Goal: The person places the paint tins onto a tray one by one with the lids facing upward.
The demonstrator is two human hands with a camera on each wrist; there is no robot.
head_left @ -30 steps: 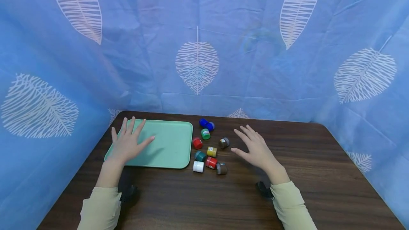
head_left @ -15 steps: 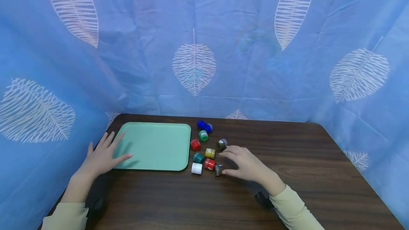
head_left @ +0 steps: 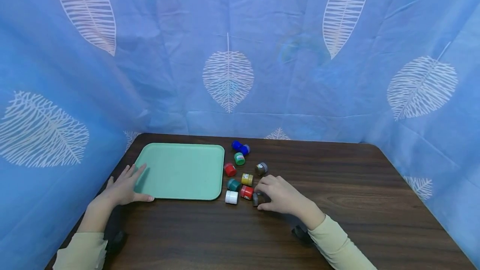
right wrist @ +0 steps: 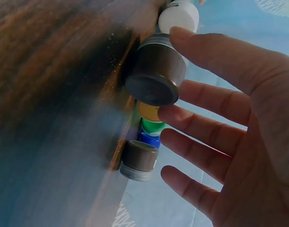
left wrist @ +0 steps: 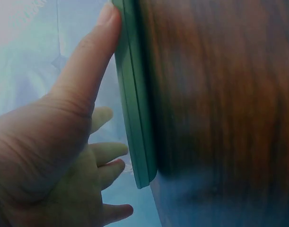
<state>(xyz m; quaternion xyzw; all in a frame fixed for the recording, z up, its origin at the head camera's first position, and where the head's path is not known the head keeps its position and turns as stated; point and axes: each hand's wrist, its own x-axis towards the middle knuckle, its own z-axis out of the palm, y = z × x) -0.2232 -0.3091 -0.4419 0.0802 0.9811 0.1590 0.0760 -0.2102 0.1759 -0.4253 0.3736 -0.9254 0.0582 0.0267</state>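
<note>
The right hand (head_left: 280,196) is at a small brown paint jar (right wrist: 156,71) lying on its side. Thumb and forefinger sit at either side of this jar in the right wrist view, while the other fingers are spread. My left hand (head_left: 119,191) is at the near left corner of a mint green tray (head_left: 180,174). Its thumb touches the tray's near edge, with the fingers extended along the left edge. Close beside the brown jar are a red jar (head_left: 246,192), a white jar (head_left: 231,197), a teal jar (head_left: 233,185) and a yellow jar (head_left: 247,179).
Farther back lie another brown jar (head_left: 261,168), a second red jar (head_left: 230,169), a green jar (head_left: 239,158) and two blue jars (head_left: 240,147). All rest on a dark wooden table (head_left: 337,195). A blue leaf-print cloth (head_left: 292,74) hangs behind and at both sides.
The right hand has come left and down from beside the jars to the near brown jar, its fingers bending. The left hand has moved from over the tray to its near left corner.
</note>
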